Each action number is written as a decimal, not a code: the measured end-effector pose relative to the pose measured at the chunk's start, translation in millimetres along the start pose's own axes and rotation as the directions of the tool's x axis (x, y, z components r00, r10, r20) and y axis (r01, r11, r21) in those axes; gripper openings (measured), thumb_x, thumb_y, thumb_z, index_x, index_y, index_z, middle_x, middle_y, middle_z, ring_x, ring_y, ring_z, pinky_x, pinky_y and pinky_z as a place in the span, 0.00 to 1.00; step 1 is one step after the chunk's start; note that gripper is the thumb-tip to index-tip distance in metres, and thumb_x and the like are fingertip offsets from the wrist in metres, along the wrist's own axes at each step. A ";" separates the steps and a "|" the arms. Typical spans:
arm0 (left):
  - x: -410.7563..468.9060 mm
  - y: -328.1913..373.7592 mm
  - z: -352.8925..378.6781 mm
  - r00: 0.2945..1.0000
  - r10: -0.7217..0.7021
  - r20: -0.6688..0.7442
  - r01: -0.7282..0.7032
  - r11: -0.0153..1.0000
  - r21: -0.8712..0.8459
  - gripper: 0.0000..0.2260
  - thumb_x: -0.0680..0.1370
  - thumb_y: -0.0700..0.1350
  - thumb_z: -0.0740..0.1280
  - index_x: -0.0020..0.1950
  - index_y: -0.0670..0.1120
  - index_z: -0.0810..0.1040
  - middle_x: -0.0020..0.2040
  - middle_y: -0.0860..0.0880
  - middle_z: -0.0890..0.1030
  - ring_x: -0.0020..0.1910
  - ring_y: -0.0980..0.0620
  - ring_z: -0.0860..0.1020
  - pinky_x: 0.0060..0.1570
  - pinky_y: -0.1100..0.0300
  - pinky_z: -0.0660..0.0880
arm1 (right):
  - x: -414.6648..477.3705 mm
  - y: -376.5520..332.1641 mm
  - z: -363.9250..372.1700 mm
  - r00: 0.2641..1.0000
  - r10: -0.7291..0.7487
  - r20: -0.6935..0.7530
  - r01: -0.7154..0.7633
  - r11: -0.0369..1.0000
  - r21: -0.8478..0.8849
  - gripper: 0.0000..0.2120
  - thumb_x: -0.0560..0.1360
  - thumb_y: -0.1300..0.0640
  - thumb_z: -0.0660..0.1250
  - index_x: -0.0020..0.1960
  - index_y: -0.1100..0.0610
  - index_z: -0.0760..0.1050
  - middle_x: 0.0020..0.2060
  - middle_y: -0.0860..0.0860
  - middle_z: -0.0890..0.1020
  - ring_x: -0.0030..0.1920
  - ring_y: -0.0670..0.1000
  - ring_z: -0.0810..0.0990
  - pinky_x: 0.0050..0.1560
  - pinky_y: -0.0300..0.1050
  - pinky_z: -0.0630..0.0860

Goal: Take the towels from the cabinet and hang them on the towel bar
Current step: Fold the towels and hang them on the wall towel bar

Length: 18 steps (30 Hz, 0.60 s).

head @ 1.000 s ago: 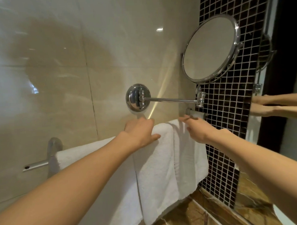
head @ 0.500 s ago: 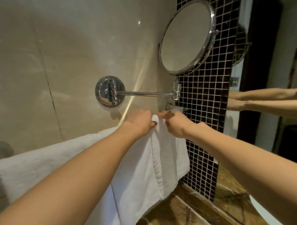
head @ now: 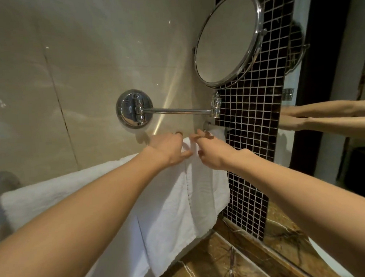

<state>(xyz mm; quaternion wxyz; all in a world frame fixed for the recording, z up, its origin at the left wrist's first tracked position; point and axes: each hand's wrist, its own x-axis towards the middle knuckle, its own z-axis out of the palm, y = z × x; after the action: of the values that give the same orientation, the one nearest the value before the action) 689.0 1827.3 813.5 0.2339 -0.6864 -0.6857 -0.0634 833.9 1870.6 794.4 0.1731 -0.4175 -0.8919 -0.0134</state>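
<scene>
At the bar, outstretched left hand, right hand, grips clamped on towel

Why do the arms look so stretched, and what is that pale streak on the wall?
Head view: wide-angle lens swells the near forearms, slants the mosaic strip. Head view: the streak is glare on glossy wall tile, right of the chrome mount. Head view: the towel's left end is blurred.

I see dim, warm light; a pale glare streak slants across the glossy wall, the chrome mount glints, and my view's edges bend and blur.
</scene>
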 end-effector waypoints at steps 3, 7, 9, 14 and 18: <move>-17.3 -13.9 -5.2 0.999 -0.036 -0.019 0.037 0.998 0.052 0.27 0.76 0.67 0.55 0.60 0.46 0.72 0.57 0.42 0.78 0.55 0.42 0.77 0.43 0.53 0.65 | -8.3 -20.7 0.0 0.996 -0.074 -0.048 0.075 0.997 0.027 0.30 0.75 0.66 0.57 0.76 0.56 0.55 0.76 0.58 0.57 0.76 0.58 0.54 0.75 0.53 0.56; -51.3 -44.5 -9.3 0.996 -0.057 -0.064 0.059 0.998 0.022 0.26 0.77 0.67 0.49 0.46 0.47 0.73 0.50 0.42 0.80 0.47 0.40 0.78 0.43 0.52 0.71 | -11.8 -55.8 -4.0 0.987 -0.158 -0.041 0.160 0.985 0.060 0.29 0.74 0.68 0.57 0.74 0.57 0.59 0.75 0.58 0.59 0.76 0.56 0.55 0.74 0.50 0.57; -66.6 -56.7 -11.9 0.996 -0.073 -0.058 0.074 0.997 0.017 0.26 0.78 0.65 0.48 0.49 0.47 0.75 0.51 0.42 0.81 0.48 0.40 0.78 0.43 0.53 0.72 | -11.2 -71.8 -5.0 0.983 -0.182 -0.022 0.183 0.981 0.062 0.28 0.73 0.68 0.57 0.73 0.58 0.61 0.72 0.58 0.64 0.73 0.58 0.60 0.71 0.53 0.61; -88.5 -72.9 -15.4 0.997 -0.066 -0.038 0.071 0.989 0.128 0.24 0.80 0.63 0.48 0.54 0.46 0.75 0.53 0.43 0.81 0.52 0.42 0.78 0.40 0.54 0.66 | -7.4 -92.8 0.9 0.978 -0.209 -0.020 0.209 0.978 -0.018 0.26 0.71 0.64 0.59 0.69 0.54 0.66 0.64 0.54 0.73 0.64 0.58 0.71 0.61 0.55 0.70; -96.5 -76.4 -11.4 0.998 -0.058 -0.014 0.060 0.978 0.200 0.24 0.81 0.62 0.47 0.57 0.46 0.74 0.54 0.44 0.81 0.53 0.42 0.78 0.41 0.54 0.65 | -14.3 -98.1 2.5 0.980 -0.195 -0.036 0.195 0.981 -0.002 0.27 0.71 0.66 0.58 0.70 0.55 0.67 0.67 0.53 0.72 0.66 0.56 0.69 0.65 0.49 0.65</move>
<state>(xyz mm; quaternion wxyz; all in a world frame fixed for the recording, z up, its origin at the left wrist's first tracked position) 612.5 1730.9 802.1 0.3026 -0.6384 -0.7078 -0.0037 768.1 1796.6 799.3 0.1874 -0.3277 -0.9253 -0.0371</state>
